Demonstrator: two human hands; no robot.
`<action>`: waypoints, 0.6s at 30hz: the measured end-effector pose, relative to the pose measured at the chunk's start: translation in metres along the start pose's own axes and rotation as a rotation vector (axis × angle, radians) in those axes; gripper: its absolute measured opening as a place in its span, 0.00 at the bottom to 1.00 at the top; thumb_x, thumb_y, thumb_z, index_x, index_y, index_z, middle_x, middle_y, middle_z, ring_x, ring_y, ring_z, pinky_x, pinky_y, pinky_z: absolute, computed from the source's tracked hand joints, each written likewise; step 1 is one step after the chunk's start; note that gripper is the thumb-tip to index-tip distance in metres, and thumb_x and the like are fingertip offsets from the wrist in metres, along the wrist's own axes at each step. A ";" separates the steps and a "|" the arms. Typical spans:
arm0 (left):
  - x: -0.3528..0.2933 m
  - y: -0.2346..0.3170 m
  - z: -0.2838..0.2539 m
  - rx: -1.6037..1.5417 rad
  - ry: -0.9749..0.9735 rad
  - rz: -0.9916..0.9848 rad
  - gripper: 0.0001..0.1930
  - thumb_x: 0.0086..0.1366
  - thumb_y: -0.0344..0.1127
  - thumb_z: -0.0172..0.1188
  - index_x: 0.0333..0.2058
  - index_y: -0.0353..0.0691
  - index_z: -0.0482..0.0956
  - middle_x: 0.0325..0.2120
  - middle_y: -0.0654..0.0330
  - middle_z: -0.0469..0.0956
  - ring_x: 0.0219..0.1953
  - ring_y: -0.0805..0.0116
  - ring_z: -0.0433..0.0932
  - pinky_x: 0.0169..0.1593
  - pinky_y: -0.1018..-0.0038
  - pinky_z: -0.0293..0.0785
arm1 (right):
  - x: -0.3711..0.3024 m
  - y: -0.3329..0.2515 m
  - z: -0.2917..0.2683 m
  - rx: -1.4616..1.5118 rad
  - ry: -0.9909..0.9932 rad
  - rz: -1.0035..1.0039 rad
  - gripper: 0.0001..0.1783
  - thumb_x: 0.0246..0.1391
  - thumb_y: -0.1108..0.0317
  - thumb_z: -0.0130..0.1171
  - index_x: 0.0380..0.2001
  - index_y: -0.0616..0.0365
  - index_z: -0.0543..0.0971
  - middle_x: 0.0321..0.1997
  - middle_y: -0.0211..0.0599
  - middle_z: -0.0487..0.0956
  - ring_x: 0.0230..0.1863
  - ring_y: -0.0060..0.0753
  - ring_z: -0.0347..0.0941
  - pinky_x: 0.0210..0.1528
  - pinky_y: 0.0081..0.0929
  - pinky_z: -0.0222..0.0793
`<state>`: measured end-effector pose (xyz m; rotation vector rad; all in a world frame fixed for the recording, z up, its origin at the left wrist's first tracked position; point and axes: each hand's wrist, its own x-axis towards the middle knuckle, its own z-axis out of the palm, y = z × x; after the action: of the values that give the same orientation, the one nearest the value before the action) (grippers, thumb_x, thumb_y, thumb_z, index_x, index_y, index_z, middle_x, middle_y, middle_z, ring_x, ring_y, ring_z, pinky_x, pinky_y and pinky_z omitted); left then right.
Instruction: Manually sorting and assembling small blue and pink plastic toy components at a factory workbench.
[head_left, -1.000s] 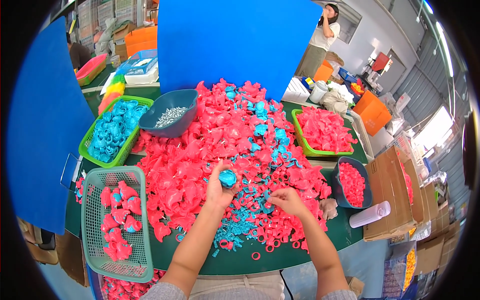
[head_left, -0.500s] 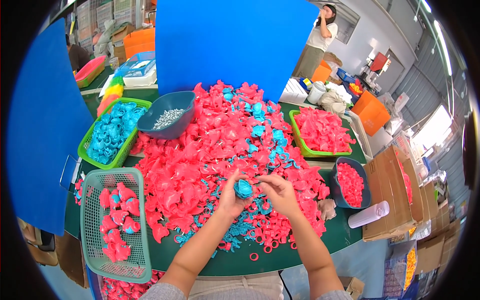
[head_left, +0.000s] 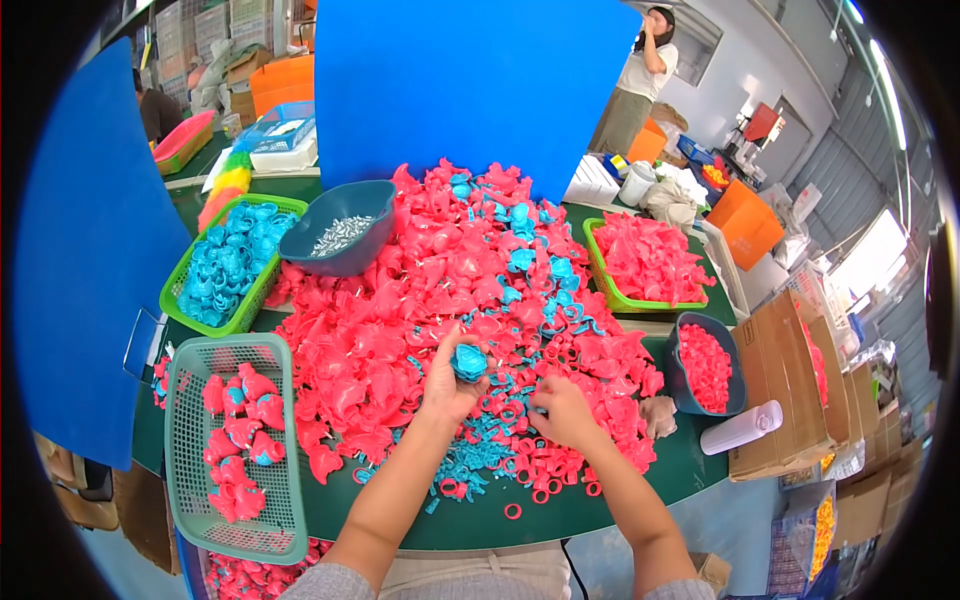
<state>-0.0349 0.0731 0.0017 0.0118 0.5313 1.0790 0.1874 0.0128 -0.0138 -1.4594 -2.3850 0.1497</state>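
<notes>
My left hand (head_left: pixel 452 385) is closed around a blue cup-shaped plastic part (head_left: pixel 468 363), held above the heap in front of me. To its right, my right hand (head_left: pixel 562 410) is lowered to the small parts, its fingers curled in. Whatever its fingertips hold, if anything, is hidden. Around that hand lie small pink rings (head_left: pixel 541 480) and small blue plastic pieces (head_left: pixel 470 462). Behind both hands spreads a large heap of pink molded plastic parts (head_left: pixel 370 330), with more blue cup-shaped parts mixed in.
At left stand a pale green basket (head_left: pixel 185 500) of pink-and-blue assembled pieces, a lime basket (head_left: pixel 243 318) of blue parts and a dark bowl (head_left: pixel 350 262) of metal pins. At right are a lime basket (head_left: pixel 640 305) and a dark bin (head_left: pixel 738 385), both holding pink parts. A person (head_left: pixel 640 75) stands beyond.
My right hand has moved away from the blue cup-shaped part and down to the small parts. My left hand, still holding that part, has shifted slightly left and away from me.
</notes>
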 end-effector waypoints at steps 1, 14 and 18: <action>0.000 0.000 0.001 0.000 -0.001 0.001 0.16 0.62 0.55 0.57 0.31 0.49 0.77 0.27 0.61 0.80 0.27 0.64 0.81 0.19 0.75 0.73 | 0.002 0.003 -0.001 0.158 0.037 0.082 0.07 0.41 0.69 0.64 0.27 0.56 0.81 0.35 0.41 0.74 0.41 0.41 0.72 0.45 0.36 0.67; 0.000 -0.008 0.002 0.221 0.028 0.108 0.13 0.62 0.53 0.57 0.33 0.51 0.75 0.27 0.67 0.78 0.28 0.69 0.79 0.24 0.73 0.70 | 0.057 -0.015 -0.021 1.466 0.437 0.706 0.11 0.51 0.67 0.63 0.34 0.65 0.82 0.44 0.36 0.77 0.43 0.27 0.73 0.48 0.26 0.66; -0.006 -0.006 0.004 0.094 0.034 0.097 0.14 0.63 0.54 0.56 0.33 0.51 0.76 0.27 0.66 0.78 0.28 0.68 0.79 0.24 0.74 0.70 | 0.087 -0.072 -0.039 0.717 0.444 0.101 0.08 0.47 0.70 0.65 0.31 0.60 0.82 0.41 0.38 0.75 0.44 0.32 0.72 0.48 0.29 0.67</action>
<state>-0.0308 0.0665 0.0058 0.1029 0.6169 1.1495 0.1041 0.0524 0.0620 -1.1101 -1.6477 0.5718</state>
